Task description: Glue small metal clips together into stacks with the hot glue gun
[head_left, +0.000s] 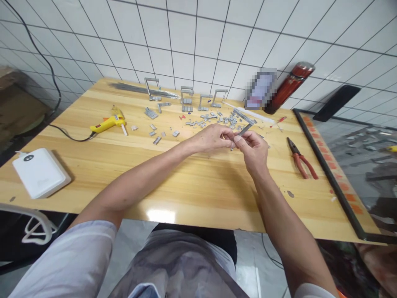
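My right hand (254, 151) grips a grey angled frame (247, 128) near its lower end, with the bent part rising toward the wall. Against the right fingertips, the fingers of my left hand (214, 138) are pinched together at the same end of the frame. Anything small between the left fingertips is too hidden to name. Just beyond both hands lie scattered small grey pieces (231, 120). Several upright grey frames, one of them a double frame (187, 99), stand farther back near the wall.
A yellow glue gun (108, 124) and a white power bank (40, 174) lie on the left. Red-handled pliers (302, 161) are to the right, beside a black-edged glass panel (328, 174). A red flask (290, 87) and a pixelated object (260, 89) lean at the tiled wall.
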Motion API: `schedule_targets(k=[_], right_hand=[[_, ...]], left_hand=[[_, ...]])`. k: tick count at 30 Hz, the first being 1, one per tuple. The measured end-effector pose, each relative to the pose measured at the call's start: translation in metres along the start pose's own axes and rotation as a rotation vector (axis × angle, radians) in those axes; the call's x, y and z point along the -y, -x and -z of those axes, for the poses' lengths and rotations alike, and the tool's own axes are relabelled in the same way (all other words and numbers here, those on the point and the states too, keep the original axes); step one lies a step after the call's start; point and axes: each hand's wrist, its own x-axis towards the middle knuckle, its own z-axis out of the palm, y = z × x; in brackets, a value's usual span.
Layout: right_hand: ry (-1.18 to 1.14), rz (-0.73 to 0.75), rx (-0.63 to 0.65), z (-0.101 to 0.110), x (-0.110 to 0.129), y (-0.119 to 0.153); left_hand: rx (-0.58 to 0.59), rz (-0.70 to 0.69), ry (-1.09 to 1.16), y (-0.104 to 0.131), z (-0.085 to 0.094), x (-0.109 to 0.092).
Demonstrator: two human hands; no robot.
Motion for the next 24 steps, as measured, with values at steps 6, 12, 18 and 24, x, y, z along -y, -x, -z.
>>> schedule_targets(k=[6, 12, 18, 24], right_hand=[[0.042, 0.008, 0.018, 0.002, 0.004, 0.002], [0.061, -0.015, 0.017, 0.004, -0.001, -0.001], [0.086, -0.039, 0.056, 0.004, -0.003, -0.003], [0.134, -0.115, 0.056, 0.014, 0.011, -0.007]], left_hand=[[-0.014, -0.002, -0.006, 0.001, 0.001, 0.011], [-0.009, -0.016, -0.038, 0.000, 0.000, 0.014], [-0.019, 0.031, -0.108, -0.001, -0.002, 0.016], [0.067, 0.126, -0.280, 0.016, 0.010, 0.006]])
